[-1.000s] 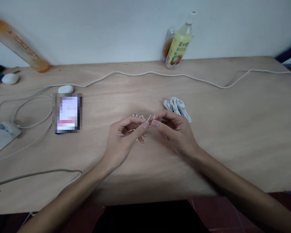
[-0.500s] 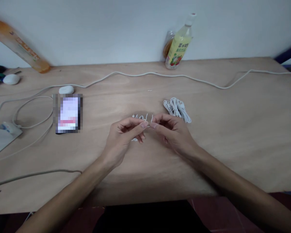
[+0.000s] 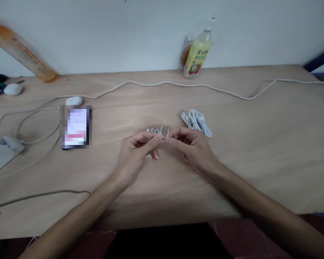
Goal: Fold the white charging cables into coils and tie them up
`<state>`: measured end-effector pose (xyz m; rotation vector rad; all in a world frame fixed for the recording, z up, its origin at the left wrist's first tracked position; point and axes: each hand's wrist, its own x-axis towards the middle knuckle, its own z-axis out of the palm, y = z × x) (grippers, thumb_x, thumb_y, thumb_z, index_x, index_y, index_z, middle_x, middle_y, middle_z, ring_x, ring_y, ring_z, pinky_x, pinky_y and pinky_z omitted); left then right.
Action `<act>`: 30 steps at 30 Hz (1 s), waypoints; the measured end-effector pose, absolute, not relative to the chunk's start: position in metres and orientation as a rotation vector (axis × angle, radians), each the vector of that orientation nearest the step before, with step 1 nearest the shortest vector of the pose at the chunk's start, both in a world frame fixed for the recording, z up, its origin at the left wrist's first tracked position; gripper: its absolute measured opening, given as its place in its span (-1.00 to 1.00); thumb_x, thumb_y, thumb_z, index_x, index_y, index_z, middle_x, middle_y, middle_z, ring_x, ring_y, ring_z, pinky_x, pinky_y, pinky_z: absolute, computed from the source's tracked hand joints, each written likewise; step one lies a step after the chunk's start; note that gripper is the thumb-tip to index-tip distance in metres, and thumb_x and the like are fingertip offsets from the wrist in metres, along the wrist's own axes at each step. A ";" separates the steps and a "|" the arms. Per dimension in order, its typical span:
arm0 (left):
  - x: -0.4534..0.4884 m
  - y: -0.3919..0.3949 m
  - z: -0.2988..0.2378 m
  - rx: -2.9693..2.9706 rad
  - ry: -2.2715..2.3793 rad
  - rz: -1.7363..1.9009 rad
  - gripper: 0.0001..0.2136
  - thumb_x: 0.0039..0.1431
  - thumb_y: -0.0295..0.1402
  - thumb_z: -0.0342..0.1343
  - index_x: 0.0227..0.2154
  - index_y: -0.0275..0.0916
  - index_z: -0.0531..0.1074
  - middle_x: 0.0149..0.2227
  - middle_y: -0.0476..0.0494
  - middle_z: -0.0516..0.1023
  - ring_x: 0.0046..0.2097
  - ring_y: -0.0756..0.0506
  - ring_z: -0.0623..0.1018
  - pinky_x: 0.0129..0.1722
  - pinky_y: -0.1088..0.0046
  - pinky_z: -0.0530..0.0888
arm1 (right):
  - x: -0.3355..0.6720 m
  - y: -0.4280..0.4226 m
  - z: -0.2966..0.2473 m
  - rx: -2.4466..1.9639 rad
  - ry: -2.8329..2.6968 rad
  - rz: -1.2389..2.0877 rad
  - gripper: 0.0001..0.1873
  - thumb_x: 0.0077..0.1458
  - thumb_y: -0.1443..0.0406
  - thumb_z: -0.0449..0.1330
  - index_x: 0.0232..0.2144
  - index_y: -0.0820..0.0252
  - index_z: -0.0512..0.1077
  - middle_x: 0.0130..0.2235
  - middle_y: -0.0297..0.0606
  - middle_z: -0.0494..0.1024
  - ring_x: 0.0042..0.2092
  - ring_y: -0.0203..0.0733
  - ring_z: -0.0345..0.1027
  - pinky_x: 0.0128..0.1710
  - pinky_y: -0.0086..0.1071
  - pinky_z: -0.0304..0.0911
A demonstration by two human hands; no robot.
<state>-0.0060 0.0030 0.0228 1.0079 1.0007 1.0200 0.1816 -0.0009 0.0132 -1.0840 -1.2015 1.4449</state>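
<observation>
Between my hands runs a thin white twist tie [image 3: 163,141], bent so that both ends point up. My left hand [image 3: 136,153] pinches one side of it between thumb and forefinger. The other side is pinched in the same way by my right hand [image 3: 190,145], a small gap to the right. A coiled white cable [image 3: 152,130] lies behind and under my left fingers, mostly hidden by them. Just beyond my right hand rests a bundle of white cables [image 3: 196,121], folded into loops.
A phone [image 3: 76,127] lies on the wooden table [image 3: 113,118] at left, below a white earbud case [image 3: 74,101]. A long white cord [image 3: 162,84] crosses the back. Bottles with an orange [image 3: 27,54] and a yellow label [image 3: 198,54] stand by the wall. Another short white strip [image 3: 166,101] lies mid-table.
Both hands keep their pinch on the twist tie and have shifted very slightly left. The gap between the fingertips looks a little wider. The view has tilted slightly.
</observation>
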 end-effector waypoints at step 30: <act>-0.011 0.003 0.019 2.065 1.914 0.450 -0.77 0.38 -0.13 0.24 -0.18 -0.19 0.60 -0.15 -0.26 0.70 -0.24 -0.29 0.66 -0.31 0.27 0.40 | 0.183 0.005 0.008 -1.725 -1.508 1.012 -0.77 0.35 0.30 0.20 -0.42 0.09 0.43 -0.68 -0.45 0.49 -0.70 -0.22 0.37 -0.55 -0.34 0.20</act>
